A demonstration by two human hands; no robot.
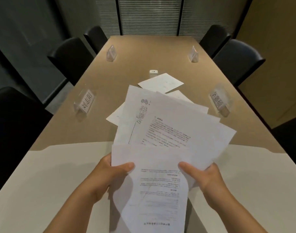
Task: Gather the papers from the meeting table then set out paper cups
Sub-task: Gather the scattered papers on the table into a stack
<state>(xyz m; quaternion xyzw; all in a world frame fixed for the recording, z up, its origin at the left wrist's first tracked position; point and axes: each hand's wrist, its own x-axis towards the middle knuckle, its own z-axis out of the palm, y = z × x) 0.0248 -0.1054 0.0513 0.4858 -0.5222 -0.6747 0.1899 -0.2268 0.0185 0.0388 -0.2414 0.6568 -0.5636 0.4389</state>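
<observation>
I hold a fanned bundle of printed white papers point(162, 132) above the near end of the meeting table point(63, 174). My left hand point(110, 174) grips the bundle's left edge, thumb on top. My right hand point(202, 175) grips its right edge, thumb on the front sheet. A loose white sheet point(160, 82) lies flat on the table further out. Another sheet point(115, 116) pokes out to the left, half hidden behind the bundle. No paper cups are in view.
Several clear name-card stands are on the table: near left point(86, 101), near right point(219, 100), far left point(111, 53), far right point(193, 54). A small white device point(153, 73) lies mid-table. Black chairs point(71, 59) line both sides.
</observation>
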